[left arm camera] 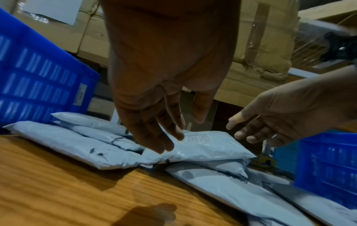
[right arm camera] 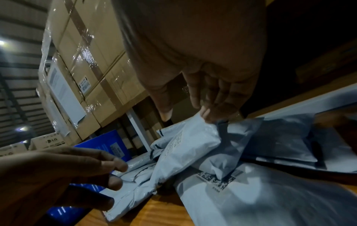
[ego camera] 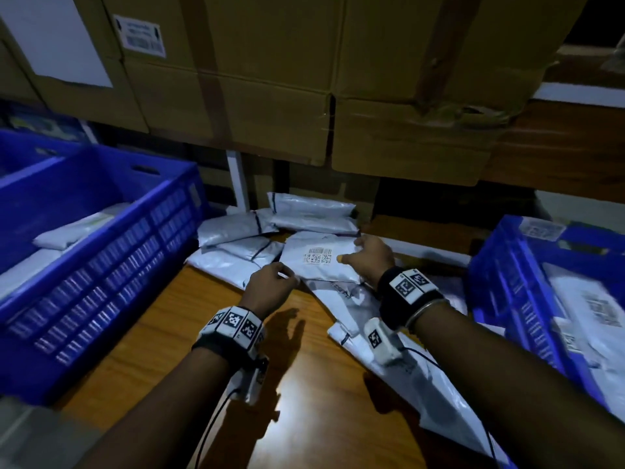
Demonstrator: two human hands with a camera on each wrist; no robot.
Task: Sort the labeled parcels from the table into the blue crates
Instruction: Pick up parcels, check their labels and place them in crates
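- We see white parcels already in both the left blue crate (ego camera: pixel 101 238) and the right blue crate (ego camera: pixel 500 265).
- Right hand (ego camera: pixel 370 258) has a pinch grip on the labeled parcel (ego camera: pixel 321 262) atop the table (ego camera: pixel 152 333) pile.
- Only the left wrist view shows the left hand (left arm camera: pixel 154 114) relaxed, fingers straight, holding nothing.

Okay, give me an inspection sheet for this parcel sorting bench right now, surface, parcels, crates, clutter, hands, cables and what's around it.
Surface: wooden table, bare near the person, parcels at the back and right.
Job's things: labeled parcel lies on top of the pile of grey parcels; left blue crate and right blue crate each hold parcels.
Clutter: nothing seen.
Hands: left hand at the labeled parcel's near corner, fingers loosely curled, grip unclear; right hand with fingertips at its far edge, thumb apart.
Cables: thin black cables hang from the wrist cameras.
Surroundings: taped cardboard boxes stacked behind the table.
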